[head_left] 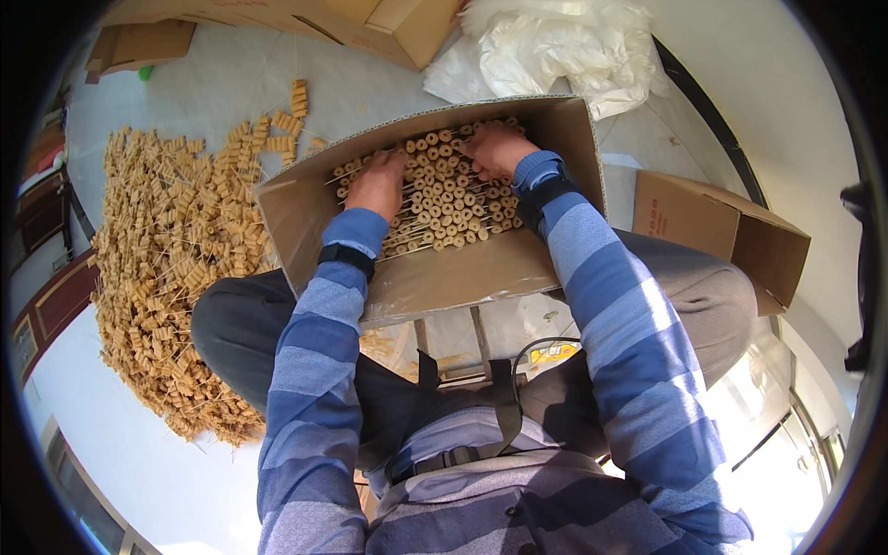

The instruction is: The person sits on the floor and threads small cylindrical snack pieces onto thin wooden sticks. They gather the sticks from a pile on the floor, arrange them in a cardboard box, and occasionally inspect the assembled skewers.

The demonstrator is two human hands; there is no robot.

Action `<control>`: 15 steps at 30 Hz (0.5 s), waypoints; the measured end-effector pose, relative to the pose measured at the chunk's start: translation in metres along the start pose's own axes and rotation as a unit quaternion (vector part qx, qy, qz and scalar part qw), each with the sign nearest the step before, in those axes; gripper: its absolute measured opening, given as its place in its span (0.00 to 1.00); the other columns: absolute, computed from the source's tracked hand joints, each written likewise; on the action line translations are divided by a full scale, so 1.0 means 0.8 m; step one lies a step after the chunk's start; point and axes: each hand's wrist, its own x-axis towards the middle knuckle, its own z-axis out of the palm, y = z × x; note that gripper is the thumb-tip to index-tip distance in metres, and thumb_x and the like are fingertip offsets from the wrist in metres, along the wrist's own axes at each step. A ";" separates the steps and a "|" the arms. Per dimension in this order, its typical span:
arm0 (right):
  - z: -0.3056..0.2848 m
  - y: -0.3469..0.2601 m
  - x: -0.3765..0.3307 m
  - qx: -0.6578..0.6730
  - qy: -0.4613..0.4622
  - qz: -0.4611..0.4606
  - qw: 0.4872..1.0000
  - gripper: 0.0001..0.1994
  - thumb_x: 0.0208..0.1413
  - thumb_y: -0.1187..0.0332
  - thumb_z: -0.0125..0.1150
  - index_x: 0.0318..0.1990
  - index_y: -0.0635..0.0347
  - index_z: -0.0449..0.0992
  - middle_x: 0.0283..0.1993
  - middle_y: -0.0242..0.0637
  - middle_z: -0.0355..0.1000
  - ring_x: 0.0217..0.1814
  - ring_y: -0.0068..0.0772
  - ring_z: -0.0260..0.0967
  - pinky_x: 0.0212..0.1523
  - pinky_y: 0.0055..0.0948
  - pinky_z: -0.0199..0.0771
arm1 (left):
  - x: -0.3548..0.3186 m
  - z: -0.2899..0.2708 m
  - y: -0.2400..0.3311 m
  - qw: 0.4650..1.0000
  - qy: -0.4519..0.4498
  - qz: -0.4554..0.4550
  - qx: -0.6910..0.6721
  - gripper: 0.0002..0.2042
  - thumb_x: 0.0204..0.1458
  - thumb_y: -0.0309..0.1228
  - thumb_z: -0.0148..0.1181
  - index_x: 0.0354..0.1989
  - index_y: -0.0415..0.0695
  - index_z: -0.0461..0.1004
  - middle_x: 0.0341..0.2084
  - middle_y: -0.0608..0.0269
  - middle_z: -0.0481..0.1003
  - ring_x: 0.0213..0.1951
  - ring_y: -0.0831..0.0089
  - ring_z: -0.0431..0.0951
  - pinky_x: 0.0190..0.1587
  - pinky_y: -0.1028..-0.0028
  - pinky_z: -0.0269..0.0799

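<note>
An opened cardboard box (pixel 425 292) stands in front of me between my knees. Inside lie many skewers (pixel 449 199), thin sticks threaded with tan ring-shaped pieces that look like rolled dough or tofu, their round ends facing up in packed rows. My left hand (pixel 377 185) is in the box at the left part of the rows, fingers curled down round skewers there. At the far right part, my right hand (pixel 499 150) has its fingers bent and closed on skewers near the far wall. The fingertips of both hands are partly hidden.
A large heap of loose skewers (pixel 176 268) covers the floor at my left. White plastic sheeting (pixel 564 51) lies beyond the box. An open carton (pixel 684 217) sits at my right, and a larger carton (pixel 407 32) is at the far side.
</note>
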 end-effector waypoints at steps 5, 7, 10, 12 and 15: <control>-0.010 -0.010 -0.011 0.215 0.026 0.140 0.966 0.19 0.65 0.56 0.55 0.35 0.65 0.78 0.29 0.38 0.79 0.27 0.30 0.78 0.30 0.33 0.78 | -0.002 -0.005 -0.001 0.986 0.031 -0.115 -0.118 0.19 0.56 0.29 0.60 0.56 0.40 0.73 0.45 0.47 0.78 0.44 0.53 0.80 0.49 0.61 0.77; -0.008 -0.010 -0.011 0.055 0.032 0.035 0.997 0.17 0.65 0.57 0.56 0.37 0.65 0.78 0.30 0.38 0.79 0.27 0.29 0.78 0.30 0.32 0.78 | 0.002 -0.001 -0.003 0.972 0.022 -0.173 -0.156 0.21 0.56 0.32 0.63 0.57 0.38 0.73 0.44 0.48 0.80 0.43 0.58 0.81 0.48 0.65 0.77; 0.005 -0.011 -0.004 0.063 0.066 0.028 0.995 0.16 0.64 0.58 0.57 0.39 0.65 0.77 0.30 0.37 0.79 0.26 0.28 0.77 0.30 0.30 0.77 | 0.015 0.013 -0.009 0.958 0.013 -0.210 -0.195 0.23 0.56 0.35 0.66 0.56 0.36 0.73 0.44 0.49 0.80 0.43 0.64 0.82 0.47 0.68 0.77; 0.015 -0.013 0.000 0.101 0.091 0.049 0.989 0.15 0.63 0.58 0.58 0.40 0.65 0.77 0.30 0.37 0.79 0.26 0.28 0.77 0.30 0.30 0.77 | 0.023 0.022 -0.012 0.934 -0.007 -0.247 -0.258 0.24 0.55 0.37 0.67 0.56 0.35 0.73 0.45 0.49 0.80 0.43 0.65 0.82 0.48 0.69 0.77; 0.017 -0.018 0.000 0.116 0.063 0.058 0.990 0.15 0.63 0.59 0.59 0.40 0.65 0.78 0.30 0.37 0.79 0.26 0.27 0.76 0.29 0.30 0.77 | 0.021 0.028 -0.014 0.942 0.015 -0.225 -0.247 0.23 0.55 0.37 0.68 0.55 0.36 0.74 0.44 0.50 0.81 0.43 0.66 0.82 0.47 0.69 0.77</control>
